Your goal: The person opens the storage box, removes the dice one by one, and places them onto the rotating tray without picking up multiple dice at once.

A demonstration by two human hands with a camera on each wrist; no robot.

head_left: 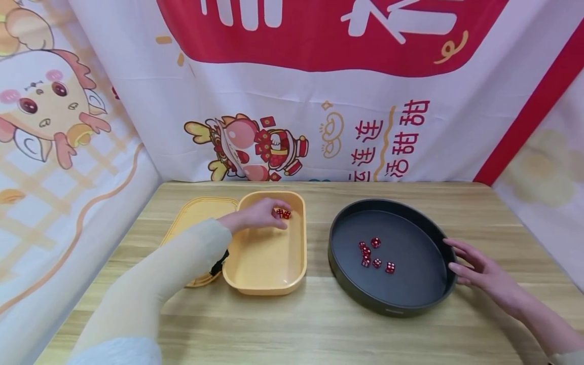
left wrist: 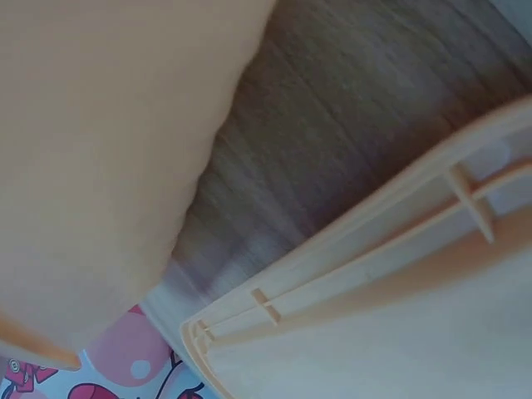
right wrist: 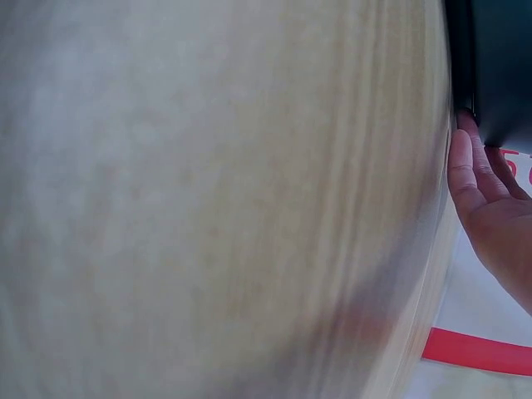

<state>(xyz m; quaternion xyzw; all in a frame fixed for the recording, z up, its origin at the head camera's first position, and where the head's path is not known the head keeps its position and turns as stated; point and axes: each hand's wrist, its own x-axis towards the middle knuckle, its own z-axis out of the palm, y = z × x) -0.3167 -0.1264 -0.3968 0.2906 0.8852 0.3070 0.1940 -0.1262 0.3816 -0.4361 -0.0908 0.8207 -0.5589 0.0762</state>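
A yellow rectangular plastic box (head_left: 266, 276) stands on the table with my left hand (head_left: 262, 213) reaching in over its left side. Thumb and fingers are spread around a few red dice (head_left: 286, 215) near the far right corner. In the left wrist view the dice are hidden. To the right is a round, dark grey cake pan (head_left: 410, 238), in which several red dice (head_left: 376, 262) lie left of the middle. My right hand (head_left: 483, 276) rests its fingertips against the pan's right rim, its fingers extended along the wall in the right wrist view.
The box's yellow lid (head_left: 196, 215) is folded out on the left under my left arm, with a black part (head_left: 220, 262) by the hinge side. A printed cloth (head_left: 274, 91) hangs behind the wood-grain table (head_left: 315, 324) and along its sides.
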